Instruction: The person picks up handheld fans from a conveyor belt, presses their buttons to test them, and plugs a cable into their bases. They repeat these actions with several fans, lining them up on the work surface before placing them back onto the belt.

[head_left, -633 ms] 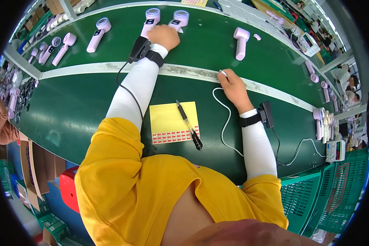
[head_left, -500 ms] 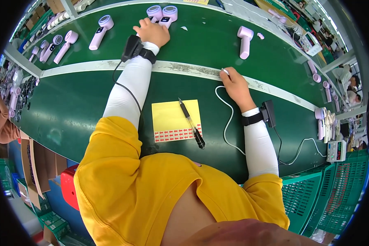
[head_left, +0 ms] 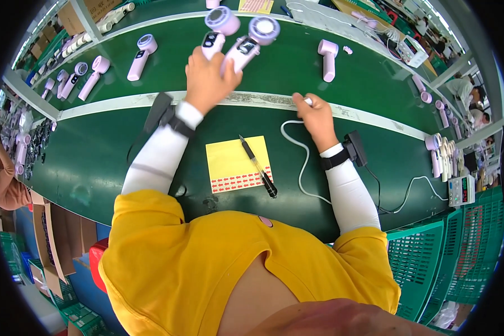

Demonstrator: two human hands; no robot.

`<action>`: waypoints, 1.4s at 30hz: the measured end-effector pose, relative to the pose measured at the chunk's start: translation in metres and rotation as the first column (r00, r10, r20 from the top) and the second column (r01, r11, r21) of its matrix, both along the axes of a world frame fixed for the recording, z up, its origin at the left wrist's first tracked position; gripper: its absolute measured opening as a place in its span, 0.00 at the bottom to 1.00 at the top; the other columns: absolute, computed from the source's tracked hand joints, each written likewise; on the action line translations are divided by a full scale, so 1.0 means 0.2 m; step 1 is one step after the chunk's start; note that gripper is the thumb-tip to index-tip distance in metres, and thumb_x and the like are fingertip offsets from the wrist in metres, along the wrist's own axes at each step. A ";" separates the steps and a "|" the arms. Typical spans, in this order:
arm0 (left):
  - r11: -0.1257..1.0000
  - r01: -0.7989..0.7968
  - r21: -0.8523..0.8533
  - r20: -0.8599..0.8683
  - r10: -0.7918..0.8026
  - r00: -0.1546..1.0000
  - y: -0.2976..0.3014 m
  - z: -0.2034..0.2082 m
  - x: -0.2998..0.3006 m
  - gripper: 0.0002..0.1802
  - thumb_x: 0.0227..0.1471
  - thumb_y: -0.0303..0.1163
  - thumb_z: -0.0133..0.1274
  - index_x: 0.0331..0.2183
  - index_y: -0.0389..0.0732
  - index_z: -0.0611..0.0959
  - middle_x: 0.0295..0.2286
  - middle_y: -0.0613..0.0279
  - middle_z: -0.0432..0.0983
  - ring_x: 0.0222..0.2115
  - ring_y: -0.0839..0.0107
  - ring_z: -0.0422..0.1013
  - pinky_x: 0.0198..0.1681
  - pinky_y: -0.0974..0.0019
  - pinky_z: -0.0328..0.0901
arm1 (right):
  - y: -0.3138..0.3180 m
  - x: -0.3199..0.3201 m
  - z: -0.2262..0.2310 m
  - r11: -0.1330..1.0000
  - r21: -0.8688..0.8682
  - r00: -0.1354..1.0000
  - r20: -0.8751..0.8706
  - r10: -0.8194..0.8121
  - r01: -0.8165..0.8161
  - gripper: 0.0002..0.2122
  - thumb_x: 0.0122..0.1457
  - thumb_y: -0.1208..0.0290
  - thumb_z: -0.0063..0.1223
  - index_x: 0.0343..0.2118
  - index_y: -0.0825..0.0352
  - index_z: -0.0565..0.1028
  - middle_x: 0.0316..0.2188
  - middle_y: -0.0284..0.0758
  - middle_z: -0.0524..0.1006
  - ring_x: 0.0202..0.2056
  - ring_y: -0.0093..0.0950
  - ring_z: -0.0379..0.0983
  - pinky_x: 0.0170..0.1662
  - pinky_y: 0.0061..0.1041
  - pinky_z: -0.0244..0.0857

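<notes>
Two lilac handheld fans, one [head_left: 222, 22] with its head tilted left and another [head_left: 244, 51] with its round face showing, are gripped by their handles in my left hand [head_left: 206, 84]. They are lifted above the green conveyor belt. Over the pale rail, my right hand [head_left: 318, 117] pinches the white end of a cable [head_left: 305, 162], which curls down across the green table. Between my arms lies a yellow sheet [head_left: 224, 159] with rows of red arrow stickers, and a black pen [head_left: 255, 159] rests on it.
Several lilac fans stand or lie along the belt, among them one [head_left: 328, 59] at the right and one [head_left: 143, 56] at the left. A small meter box [head_left: 461, 190] sits at the table's right edge, above green crates [head_left: 414, 263]. Another person's arm [head_left: 8, 182] shows far left.
My left hand has picked up the two fans from the belt and drawn them back toward me. The right hand shifts slightly left, still with the cable end.
</notes>
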State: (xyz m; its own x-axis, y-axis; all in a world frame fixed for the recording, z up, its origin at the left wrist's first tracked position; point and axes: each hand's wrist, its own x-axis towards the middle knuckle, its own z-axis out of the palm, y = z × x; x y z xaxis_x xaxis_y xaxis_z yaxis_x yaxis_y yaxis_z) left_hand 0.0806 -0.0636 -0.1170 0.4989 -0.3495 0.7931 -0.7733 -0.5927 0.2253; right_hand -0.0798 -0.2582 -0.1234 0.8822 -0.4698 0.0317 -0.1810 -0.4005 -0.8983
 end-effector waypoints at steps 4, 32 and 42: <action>0.968 0.250 -0.012 0.102 -0.248 0.963 0.12 0.11 -0.38 0.14 0.37 0.36 0.55 0.27 0.38 0.76 0.36 0.38 0.62 0.33 0.47 0.62 0.34 0.52 0.58 | 0.29 -0.03 0.10 0.971 -0.092 0.946 0.219 0.237 -0.222 0.12 0.56 0.63 0.47 0.29 0.70 0.72 0.23 0.29 0.72 0.29 0.17 0.67 0.34 0.17 0.61; 0.470 0.155 -0.869 -0.465 -0.883 0.071 0.62 0.18 -0.60 0.22 0.46 0.21 0.41 0.46 0.38 0.60 0.35 0.55 0.66 0.26 0.69 0.67 0.27 0.68 0.65 | 0.45 -0.19 0.09 0.686 0.514 0.857 0.330 0.396 -0.515 0.15 0.53 0.61 0.42 0.35 0.70 0.68 0.25 0.38 0.74 0.26 0.24 0.72 0.30 0.21 0.66; 0.484 0.155 -0.861 -0.475 -0.875 0.093 0.62 0.17 -0.63 0.26 0.42 0.19 0.37 0.47 0.39 0.57 0.36 0.52 0.65 0.25 0.68 0.67 0.27 0.67 0.65 | 0.47 -0.19 0.09 0.720 0.481 0.866 0.290 0.407 -0.499 0.15 0.54 0.61 0.42 0.35 0.70 0.69 0.26 0.38 0.75 0.27 0.24 0.72 0.30 0.21 0.66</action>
